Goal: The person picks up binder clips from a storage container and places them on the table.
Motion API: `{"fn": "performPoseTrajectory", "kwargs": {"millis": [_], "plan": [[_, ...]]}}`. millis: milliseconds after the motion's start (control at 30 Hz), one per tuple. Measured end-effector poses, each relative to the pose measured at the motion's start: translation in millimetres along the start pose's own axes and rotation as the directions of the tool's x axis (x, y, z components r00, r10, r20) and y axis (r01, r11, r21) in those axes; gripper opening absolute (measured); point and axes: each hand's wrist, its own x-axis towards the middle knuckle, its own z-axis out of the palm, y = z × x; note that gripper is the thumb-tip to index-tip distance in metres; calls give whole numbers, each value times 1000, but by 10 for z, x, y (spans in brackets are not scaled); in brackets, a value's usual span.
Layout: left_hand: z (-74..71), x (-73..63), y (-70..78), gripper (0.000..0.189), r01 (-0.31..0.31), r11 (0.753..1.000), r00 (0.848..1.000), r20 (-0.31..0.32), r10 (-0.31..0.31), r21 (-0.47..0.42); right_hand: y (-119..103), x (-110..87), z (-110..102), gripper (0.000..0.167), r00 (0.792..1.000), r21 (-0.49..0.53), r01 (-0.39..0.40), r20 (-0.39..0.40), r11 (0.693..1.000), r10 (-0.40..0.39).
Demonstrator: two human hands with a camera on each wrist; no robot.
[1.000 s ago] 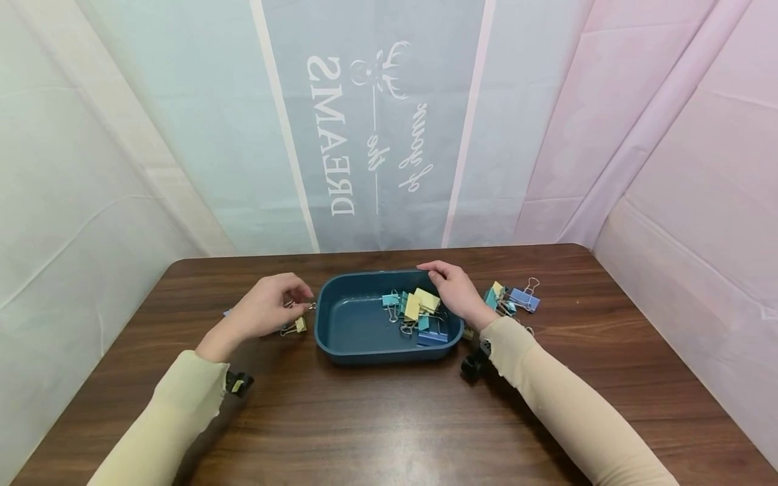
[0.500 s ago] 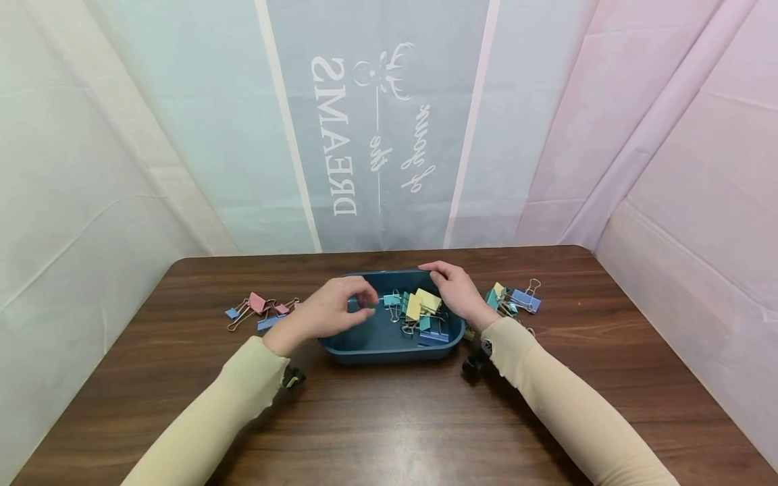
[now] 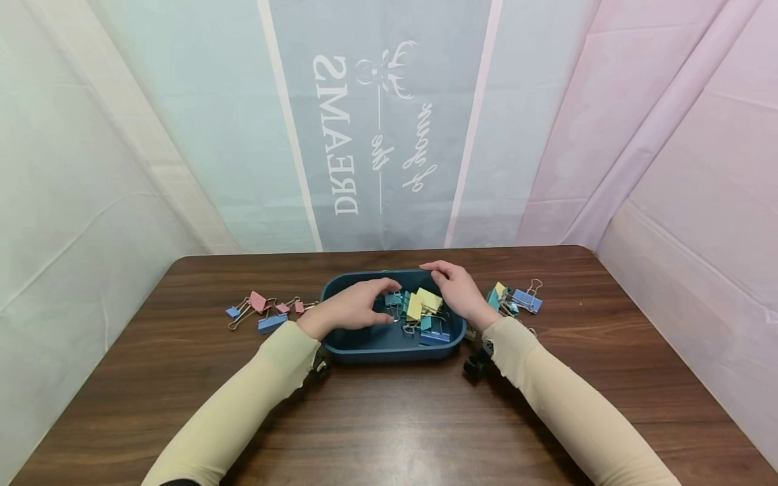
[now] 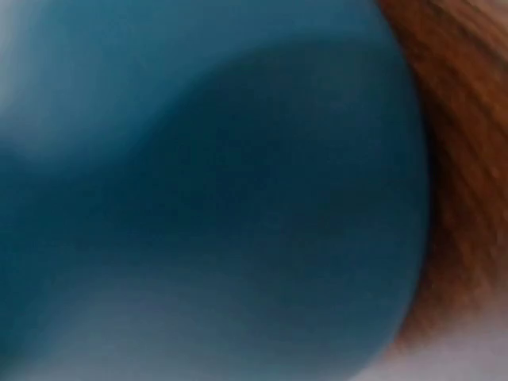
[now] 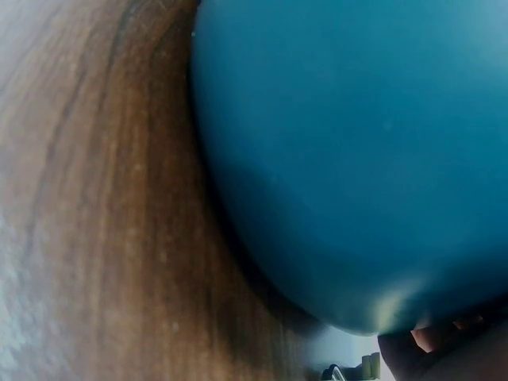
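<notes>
My left hand (image 3: 355, 307) hovers over the left part of a dark blue tray (image 3: 389, 355), thumb and fingers spread apart with nothing seen between them. Inside the tray, toward the right, lie several binder clips: a yellow one (image 3: 415, 307), a teal one (image 3: 393, 299) near my left fingertips, and a larger blue one (image 3: 434, 337). My right hand (image 3: 460, 295) grips the tray's right end at the rim, its thumb on the inner side. Blurred blue tray wall (image 4: 278, 198) fills most of the left wrist view. The right wrist view shows the tray's outer side (image 5: 357, 159) with fingers at the lower right.
Left of the tray, loose binder clips lie on the wooden table (image 3: 389, 418), among them a pink clip (image 3: 258, 301) and a blue clip (image 3: 271, 323). To the right sit more, including a blue clip (image 3: 527, 301). A printed cloth (image 3: 395, 135) hangs behind the table.
My left hand has moved right, from the loose clips beside the tray to above its inside, and its fingers have spread. My right hand stays at the tray's right end.
</notes>
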Motion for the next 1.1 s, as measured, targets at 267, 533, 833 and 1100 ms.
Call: {"fn": "performPoseTrajectory", "kwargs": {"millis": [267, 533, 833, 1100], "plan": [[-5, 1, 3, 69, 24, 1000, 999, 39, -24, -3, 14, 16, 3, 34, 1000, -2, 2, -5, 1000, -2], [-3, -57, -3, 61, 33, 999, 997, 67, -31, -36, 10, 5, 0, 35, 1000, -5, 6, -5, 1000, -6], [-4, -82, -5, 39, -16, 999, 994, 107, 12, 29, 11, -2, -1, 34, 1000, -6, 14, -7, 1000, -14], [-57, -119, -11, 21, -6, 999, 996, 91, 3, 43, -3, -9, -10, 35, 1000, -5, 9, 2, 1000, -9]]}}
